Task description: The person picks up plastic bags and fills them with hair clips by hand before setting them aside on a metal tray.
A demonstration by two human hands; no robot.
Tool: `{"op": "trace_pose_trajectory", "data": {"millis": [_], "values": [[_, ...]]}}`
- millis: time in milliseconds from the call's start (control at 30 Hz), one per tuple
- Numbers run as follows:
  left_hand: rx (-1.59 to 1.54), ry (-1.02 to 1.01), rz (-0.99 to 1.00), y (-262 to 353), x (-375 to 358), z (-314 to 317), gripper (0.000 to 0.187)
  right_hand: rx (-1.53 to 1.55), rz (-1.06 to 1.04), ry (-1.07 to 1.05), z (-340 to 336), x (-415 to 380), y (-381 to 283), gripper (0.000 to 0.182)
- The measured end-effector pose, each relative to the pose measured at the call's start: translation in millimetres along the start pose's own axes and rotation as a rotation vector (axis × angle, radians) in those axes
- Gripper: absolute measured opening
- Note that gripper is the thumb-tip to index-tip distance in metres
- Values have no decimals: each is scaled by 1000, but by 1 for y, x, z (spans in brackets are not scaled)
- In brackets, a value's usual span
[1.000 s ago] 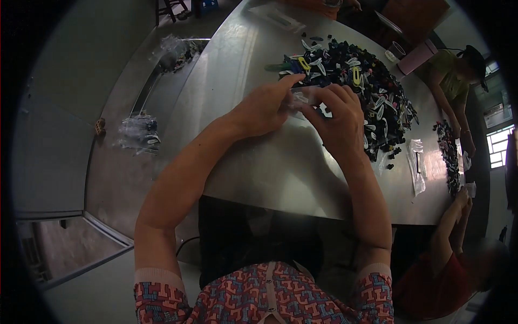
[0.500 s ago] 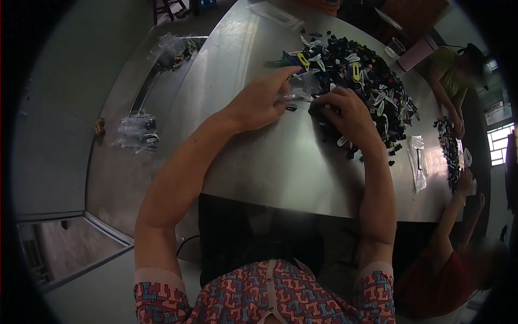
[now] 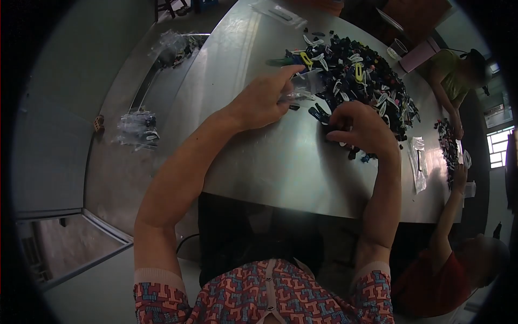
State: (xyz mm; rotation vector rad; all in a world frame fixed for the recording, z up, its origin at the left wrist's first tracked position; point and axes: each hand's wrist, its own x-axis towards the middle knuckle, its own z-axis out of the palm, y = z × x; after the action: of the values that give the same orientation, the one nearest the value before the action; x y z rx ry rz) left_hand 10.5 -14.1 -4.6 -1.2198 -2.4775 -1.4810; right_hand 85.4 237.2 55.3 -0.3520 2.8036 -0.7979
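Observation:
My left hand (image 3: 264, 100) grips a small clear plastic bag (image 3: 310, 82), its index finger stretched out over the bag's top. Close to the bag's right side, my right hand (image 3: 364, 127) hovers at the near edge of a heap of snap hair clips (image 3: 372, 70). Its fingers are curled and the thumb stands apart from them; I see nothing held between. Dark clips (image 3: 319, 114) lie by its fingertips. Most clips are black, mixed with white ones and a yellow clip (image 3: 359, 72). Whether the bag has clips in it I cannot make out.
The metal table (image 3: 259, 173) carries a flat clear packet (image 3: 417, 164) on the right and another packet (image 3: 278, 13) at the back. Filled bags (image 3: 138, 129) lie on a lower surface to the left. Two people work along the right side by a smaller clip pile (image 3: 447, 151).
My right hand has moved away from the bag, rightward and slightly down to the heap's near edge, and its thumb and fingers have parted. My left hand stays nearly in place with the bag.

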Motion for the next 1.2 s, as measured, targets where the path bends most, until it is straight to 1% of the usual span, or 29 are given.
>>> {"op": "trace_pose_trajectory", "data": {"millis": [33,100,167,233,267,333,467,533,567,633,667,733,767,833,867,900,967,1100,1200], "values": [[1,-10,-19,2,0,-1,72,-95,-13,35,2,0,-1,20],[1,-25,-36,1,0,0,72,-82,-48,36,3,1,6,20],[11,3,19,-3,0,2,72,-72,-85,38,3,3,13,21],[14,-3,9,-2,0,1,72,-133,-224,110,3,5,17,18],[16,-7,-2,-1,0,1,72,-132,-223,111,3,4,17,18],[28,-18,-15,2,1,0,72,55,-102,59,0,2,14,14],[20,-22,-27,1,0,0,73,76,-126,100,-3,2,15,12],[24,-9,-1,-2,0,2,74,69,-25,103,-6,2,13,13],[27,1,26,-4,0,2,74,68,-28,104,-6,2,12,13],[19,4,32,-2,1,3,74,308,-92,266,-5,2,7,14],[9,3,37,-2,0,3,74,305,-98,266,-3,2,3,14],[12,-7,23,1,0,2,74,485,-216,444,5,3,-8,15],[12,-24,5,3,0,1,74,483,-221,444,9,2,-16,15],[-3,-22,28,2,-1,1,74,346,-249,549,17,0,-38,15],[-21,-25,49,1,-1,1,74,188,-284,621,22,1,-47,18],[-19,-23,50,3,-1,1,74,188,-287,622,25,5,-49,18],[-72,-2,35,9,-2,3,68,-136,-509,730,32,11,-50,21],[-64,-1,70,5,0,7,67,-206,-497,780,41,16,-49,19],[-46,-3,69,6,-1,6,66,-191,-473,755,41,15,-50,20]]}}
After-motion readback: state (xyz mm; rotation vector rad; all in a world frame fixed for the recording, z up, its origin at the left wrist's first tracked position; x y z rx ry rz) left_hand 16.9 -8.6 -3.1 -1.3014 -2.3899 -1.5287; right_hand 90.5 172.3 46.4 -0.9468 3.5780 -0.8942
